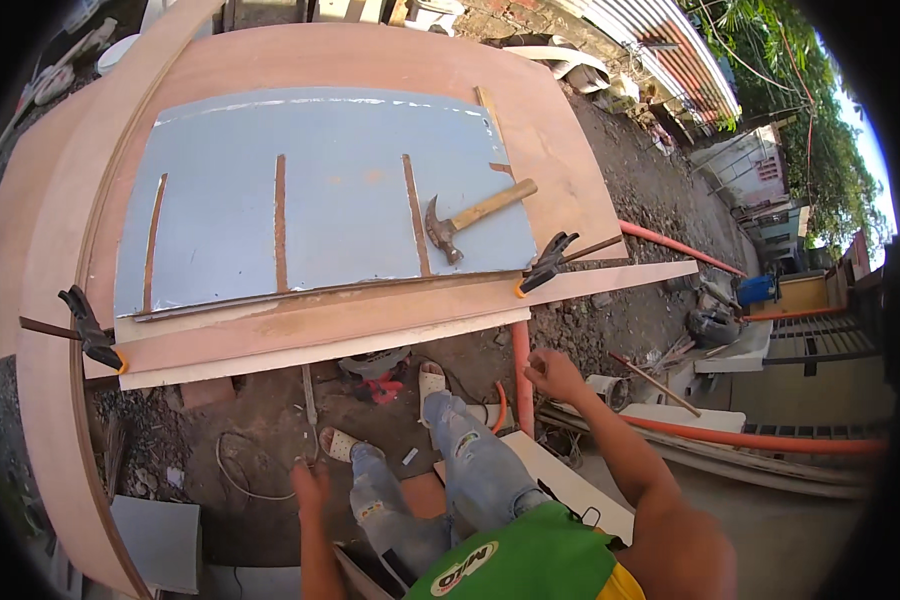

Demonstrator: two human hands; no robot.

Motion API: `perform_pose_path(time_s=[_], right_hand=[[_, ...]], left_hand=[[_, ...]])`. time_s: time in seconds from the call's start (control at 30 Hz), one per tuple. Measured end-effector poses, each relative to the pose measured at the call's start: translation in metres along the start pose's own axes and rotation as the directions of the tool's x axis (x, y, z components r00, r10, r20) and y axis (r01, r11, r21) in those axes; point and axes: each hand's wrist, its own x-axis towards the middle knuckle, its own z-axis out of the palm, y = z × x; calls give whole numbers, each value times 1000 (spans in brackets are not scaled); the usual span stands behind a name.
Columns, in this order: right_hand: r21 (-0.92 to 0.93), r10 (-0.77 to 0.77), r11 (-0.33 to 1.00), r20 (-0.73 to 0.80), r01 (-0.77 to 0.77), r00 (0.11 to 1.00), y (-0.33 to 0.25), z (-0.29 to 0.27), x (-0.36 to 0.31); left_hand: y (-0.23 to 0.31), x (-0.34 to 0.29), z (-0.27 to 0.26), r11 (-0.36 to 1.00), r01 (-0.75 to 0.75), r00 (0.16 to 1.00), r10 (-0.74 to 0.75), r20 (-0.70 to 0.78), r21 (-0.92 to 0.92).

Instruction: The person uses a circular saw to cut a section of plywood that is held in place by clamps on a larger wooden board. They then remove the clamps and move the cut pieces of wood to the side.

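My left hand [312, 484] hangs low beside my left leg, its fingers closed on a thin pale cable [232, 478] that loops over the ground. My right hand [557, 376] is raised next to an orange pipe [522, 372], fingers curled together; whether anything small is in them I cannot make out. Ahead lies a blue-grey panel [345, 220] with several narrow slots. A claw hammer [482, 212] rests on its right side. Along the near edge runs a long wooden strip [370, 325], with a black clamp [92, 330] at the left and another clamp [548, 264] at the right.
Under the panel is a large plywood sheet [370, 50], and a long curved board [55, 250] crosses at the left. Orange pipes [750, 438] and stacked boards lie to the right. A grey board [157, 540] sits at lower left. Red cloth [382, 386] lies below the strip.
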Motion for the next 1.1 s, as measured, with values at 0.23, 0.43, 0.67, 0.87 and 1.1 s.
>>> perform_pose_path(time_s=[0.23, 0.43, 0.67, 0.87, 1.1], right_hand=[[-533, -95, 845, -75, 41, 993, 90, -190, 95], [-481, -358, 476, 658, 736, 662, 57, -230, 229], [-107, -194, 596, 943, 796, 272, 57, -173, 274], [-88, -177, 620, 952, 780, 249, 62, -162, 281], [-41, -225, 589, 951, 807, 212, 70, -162, 293]], left_hand=[[154, 38, 61, 998, -68, 992, 67, 110, 2], [265, 38, 162, 653, 422, 897, -198, 396, -629], [360, 96, 211, 169, 186, 776, -629, 39, -968], [380, 117, 223, 135, -46, 719, -683, -127, -990], [386, 123, 224, 153, -51, 669, -728, -148, -987]])
